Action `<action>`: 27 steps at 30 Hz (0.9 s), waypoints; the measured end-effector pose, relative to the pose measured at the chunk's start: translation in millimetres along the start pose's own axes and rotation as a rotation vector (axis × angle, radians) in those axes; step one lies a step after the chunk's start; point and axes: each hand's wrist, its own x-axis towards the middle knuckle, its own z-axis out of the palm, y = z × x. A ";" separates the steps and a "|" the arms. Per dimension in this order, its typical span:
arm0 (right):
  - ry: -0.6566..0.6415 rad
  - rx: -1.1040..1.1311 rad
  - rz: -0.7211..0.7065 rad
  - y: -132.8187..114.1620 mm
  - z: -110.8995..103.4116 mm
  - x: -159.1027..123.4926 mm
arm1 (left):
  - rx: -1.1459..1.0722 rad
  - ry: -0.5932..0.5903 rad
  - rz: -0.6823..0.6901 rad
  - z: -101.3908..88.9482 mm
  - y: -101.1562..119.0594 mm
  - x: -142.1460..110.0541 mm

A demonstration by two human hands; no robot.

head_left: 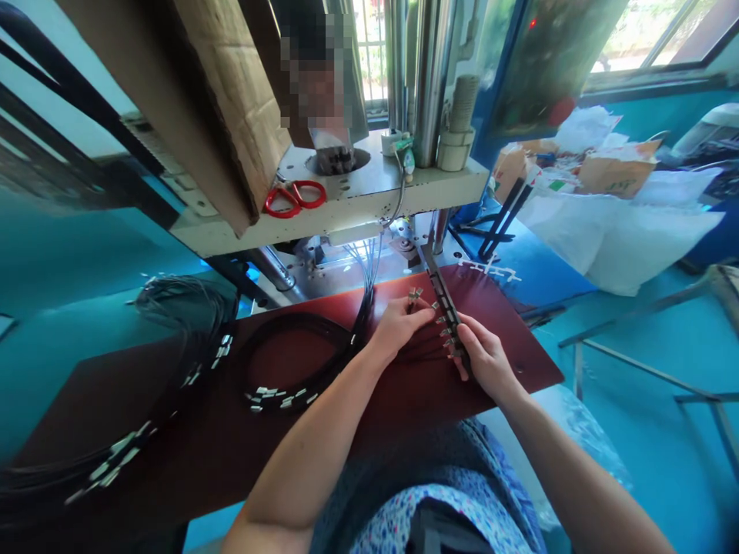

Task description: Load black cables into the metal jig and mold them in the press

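My right hand (483, 352) is closed round the lower end of a long dark slotted bar (442, 296). Several small metal connectors with black cables sit along the bar's left side. My left hand (401, 327) is closed in a pinch on cable connectors (414, 296), whose metal ends stick up above the fingers, just left of the bar. Black cables run below between the two hands. Left of my left arm lies a coiled bundle of black cables (300, 319) with silvery ends, on the red-brown board (508, 338).
A press machine (369, 196) stands ahead, with red-handled scissors (295, 198) on its ledge beside a cardboard box (236, 100). More cable bundles (118, 454) lie at left. White cut-off plastic pieces (490, 269) and white sacks (612, 231) are at right. A person is behind the machine.
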 end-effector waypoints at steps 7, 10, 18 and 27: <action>-0.049 -0.056 0.018 4.7 -4.9 0.7 | 0.074 0.012 0.060 1.1 3.2 0.6; -0.067 -0.096 0.008 4.9 -5.3 0.9 | 0.047 -0.006 0.028 -1.9 9.2 -1.2; -0.063 -0.098 0.051 -1.2 -4.4 0.2 | -0.035 -0.033 -0.069 -4.2 7.7 -1.6; -0.144 -0.262 -0.012 2.2 -5.2 1.8 | -0.116 -0.010 -0.033 -3.4 -0.7 -0.3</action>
